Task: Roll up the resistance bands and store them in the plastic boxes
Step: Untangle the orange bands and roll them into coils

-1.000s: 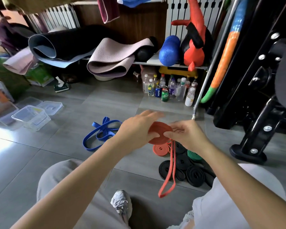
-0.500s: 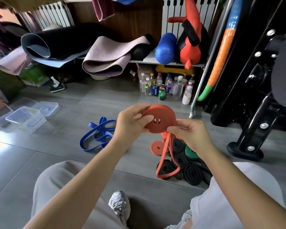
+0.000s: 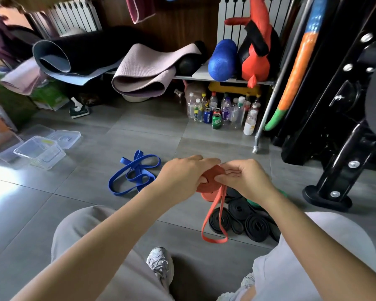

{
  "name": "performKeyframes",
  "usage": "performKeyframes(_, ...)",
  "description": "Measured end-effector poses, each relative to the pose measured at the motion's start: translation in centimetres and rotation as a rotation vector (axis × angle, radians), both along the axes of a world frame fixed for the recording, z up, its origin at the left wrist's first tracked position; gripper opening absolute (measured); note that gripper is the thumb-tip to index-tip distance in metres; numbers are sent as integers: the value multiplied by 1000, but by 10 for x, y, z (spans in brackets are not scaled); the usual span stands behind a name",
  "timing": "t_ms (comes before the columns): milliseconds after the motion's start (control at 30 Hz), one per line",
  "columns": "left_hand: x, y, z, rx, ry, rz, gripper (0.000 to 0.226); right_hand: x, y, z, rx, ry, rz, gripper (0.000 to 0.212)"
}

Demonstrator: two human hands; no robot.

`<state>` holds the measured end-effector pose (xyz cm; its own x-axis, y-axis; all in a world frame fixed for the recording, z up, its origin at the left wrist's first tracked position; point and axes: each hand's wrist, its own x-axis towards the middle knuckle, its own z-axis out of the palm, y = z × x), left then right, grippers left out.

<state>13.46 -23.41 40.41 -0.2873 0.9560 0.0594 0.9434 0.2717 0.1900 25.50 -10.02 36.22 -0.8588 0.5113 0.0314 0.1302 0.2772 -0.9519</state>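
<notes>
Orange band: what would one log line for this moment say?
orange band: partly rolled, end hangs loose | left hand: holds roll | right hand: pinches roll | blue band: unrolled on floor

Dressed in loose pale grey trousers (image 3: 80, 240), plain over both knees. Shod in a grey-and-white mesh sneaker (image 3: 160, 265) with pale laces. Bare-armed to the frame's edge.

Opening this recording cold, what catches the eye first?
Dead centre, the left hand and right hand grip a partly rolled orange band, its loose tail hanging toward the floor. Just left of them a blue band lies tangled and unrolled on the tiles. Below the right hand sits a cluster of rolled black bands.
</notes>
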Motion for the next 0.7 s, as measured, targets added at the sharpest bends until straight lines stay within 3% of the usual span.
performKeyframes(267, -6, -6, 0, 369, -457, 126, 46, 13, 6, 4, -133, 66, -6, 25)
performKeyframes(467, 9, -3, -8, 723, -962, 254, 47, 11, 6, 5, -204, 183, -65, 20)
performKeyframes(533, 17, -2, -14, 752, -1047, 318, 44, 9, 8, 5, -206, 164, -68, 22)
performKeyframes(600, 16, -3, -18, 645, -965, 336, 35, 8, 10, 7, -188, 135, -42, 24)
performKeyframes(633, 12, -3, -17, 534, -815, 341, 34, 8, 10, 7, -174, 122, -29, 25)
performKeyframes(700, 4, -6, -15, 305, -404, 345, 54, 6, 12, 6, -121, 85, -16, 24)
